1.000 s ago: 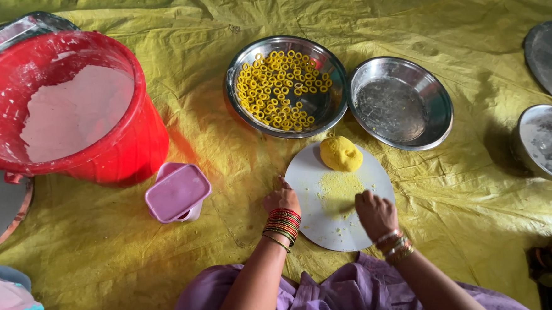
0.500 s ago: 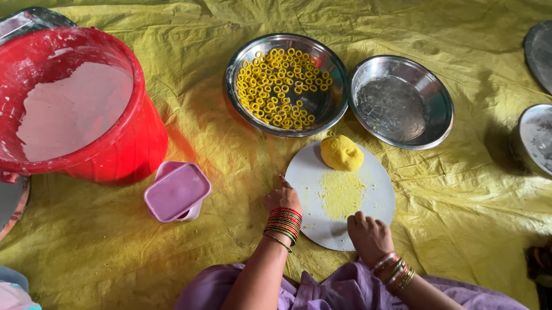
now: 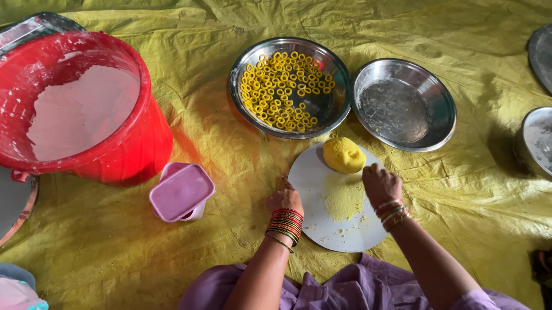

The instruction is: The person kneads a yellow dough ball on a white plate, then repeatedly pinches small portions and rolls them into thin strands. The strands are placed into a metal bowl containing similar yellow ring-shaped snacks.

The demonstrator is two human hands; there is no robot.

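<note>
The left hand (image 3: 284, 197) rests with curled fingers on the near-left rim of a round white flat board (image 3: 340, 199), steadying it and holding nothing; red and green bangles (image 3: 285, 223) ring its wrist. The right hand (image 3: 379, 184) lies on the board's far-right part, fingers bent down against the surface just beside a lump of yellow dough (image 3: 343, 154); whether it pinches a bit of dough cannot be told. Between the two hands a thin patch of yellow crumbs (image 3: 343, 199) is spread over the board. Just beyond the hands stands a round steel bowl of small yellow dough rings (image 3: 288, 86), and to its right, touching it, an empty round steel bowl (image 3: 404, 104). Well to the left of the left hand sits a small pink plastic box (image 3: 182, 192), and past it a large red plastic bucket (image 3: 71, 103) with pale powder inside. Everything lies on a crumpled yellow plastic sheet (image 3: 189, 18) over the floor. Far right of the right hand are two more steel dishes (image 3: 550, 144), partly out of view.
</note>
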